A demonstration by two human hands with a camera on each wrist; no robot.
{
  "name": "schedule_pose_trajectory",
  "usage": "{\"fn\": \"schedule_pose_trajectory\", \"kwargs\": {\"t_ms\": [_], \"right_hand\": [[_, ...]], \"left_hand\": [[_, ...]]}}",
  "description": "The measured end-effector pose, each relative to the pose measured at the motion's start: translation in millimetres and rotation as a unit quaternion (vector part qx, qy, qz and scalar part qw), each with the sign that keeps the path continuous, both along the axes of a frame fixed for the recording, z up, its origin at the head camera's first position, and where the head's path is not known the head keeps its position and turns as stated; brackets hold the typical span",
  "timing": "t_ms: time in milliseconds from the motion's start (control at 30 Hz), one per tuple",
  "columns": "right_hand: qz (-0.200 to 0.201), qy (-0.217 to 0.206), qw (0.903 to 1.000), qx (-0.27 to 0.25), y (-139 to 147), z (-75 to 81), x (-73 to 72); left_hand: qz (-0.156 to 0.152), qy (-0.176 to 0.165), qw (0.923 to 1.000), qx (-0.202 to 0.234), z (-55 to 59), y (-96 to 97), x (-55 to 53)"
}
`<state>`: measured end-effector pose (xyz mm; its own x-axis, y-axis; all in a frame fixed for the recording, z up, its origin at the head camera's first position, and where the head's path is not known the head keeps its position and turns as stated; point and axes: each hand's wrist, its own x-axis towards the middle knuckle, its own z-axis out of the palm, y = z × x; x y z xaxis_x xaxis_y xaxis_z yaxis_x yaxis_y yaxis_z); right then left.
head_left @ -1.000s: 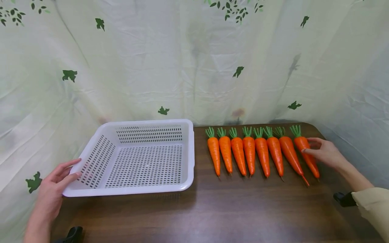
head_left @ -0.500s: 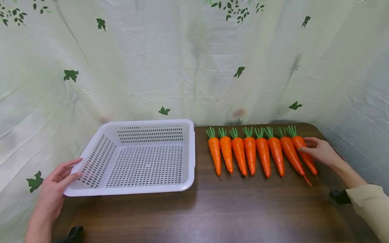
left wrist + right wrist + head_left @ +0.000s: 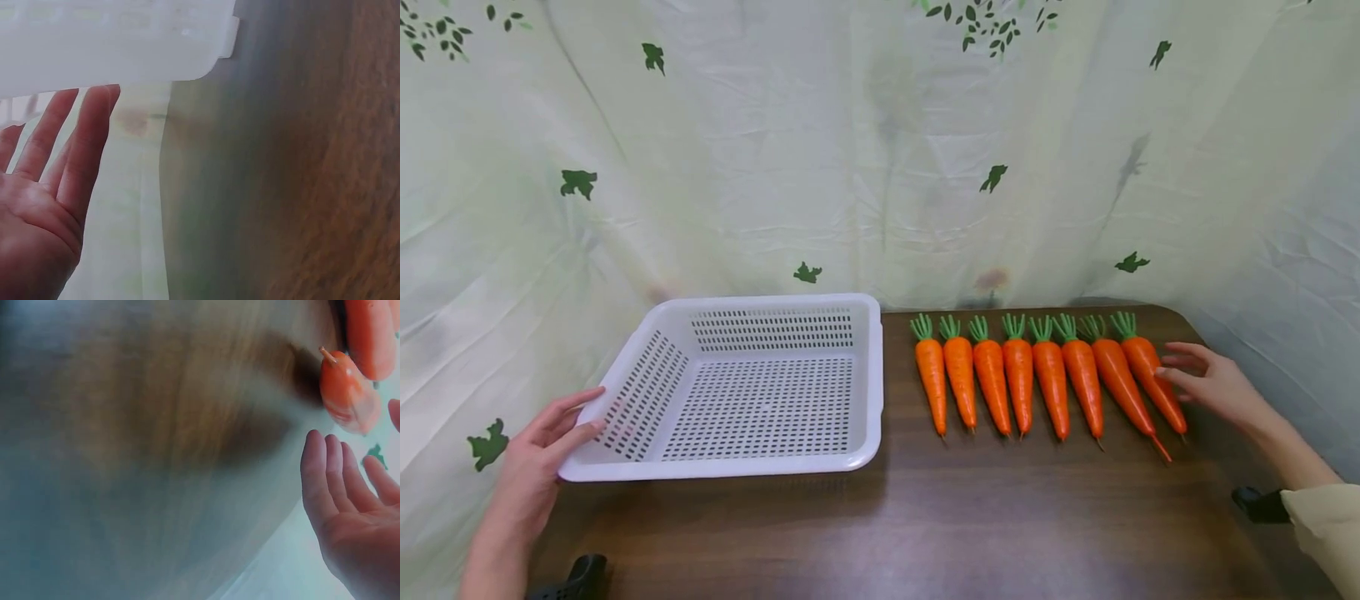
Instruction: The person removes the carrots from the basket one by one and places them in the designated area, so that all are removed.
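Note:
My left hand (image 3: 531, 454) rests at the near left corner of a white plastic basket (image 3: 868, 383), thumb and index finger lying on its rim. From the left wrist view, straight fingers (image 3: 87, 150) reach up to the basket's edge (image 3: 112, 53). Several orange carrots with green tops lie side by side in a row right of the basket. Beside the rightmost carrot (image 3: 1153, 379), my right hand (image 3: 1221, 383) is spread, its thumb tip right at the carrot's side. The right wrist view shows its fingers (image 3: 315, 478) extended, holding nothing, with the carrot (image 3: 347, 390) just beyond them.
The dark brown wooden table (image 3: 955, 525) extends in front of the basket and carrots. A pale curtain (image 3: 880, 167) with green leaf prints hangs directly behind the table and along both sides.
The rightmost carrot has shifted slightly left, close against its neighbour. My right hand has loosened from it and drawn back to the right. My left hand has stayed at the basket.

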<state>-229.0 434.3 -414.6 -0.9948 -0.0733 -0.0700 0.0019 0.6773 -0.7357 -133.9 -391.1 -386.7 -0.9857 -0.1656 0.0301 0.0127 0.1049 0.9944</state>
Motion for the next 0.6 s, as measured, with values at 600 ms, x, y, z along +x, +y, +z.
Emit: {"fn": "schedule_pose_trajectory", "kwargs": {"t_ms": [600], "right_hand": [[-0.013, 0.098, 0.9878, 0.12, -60.0, 37.3, 43.1]], "left_hand": [[0.058, -0.04, 0.9247, -0.374, 42.0, 26.7, -6.1]]}}
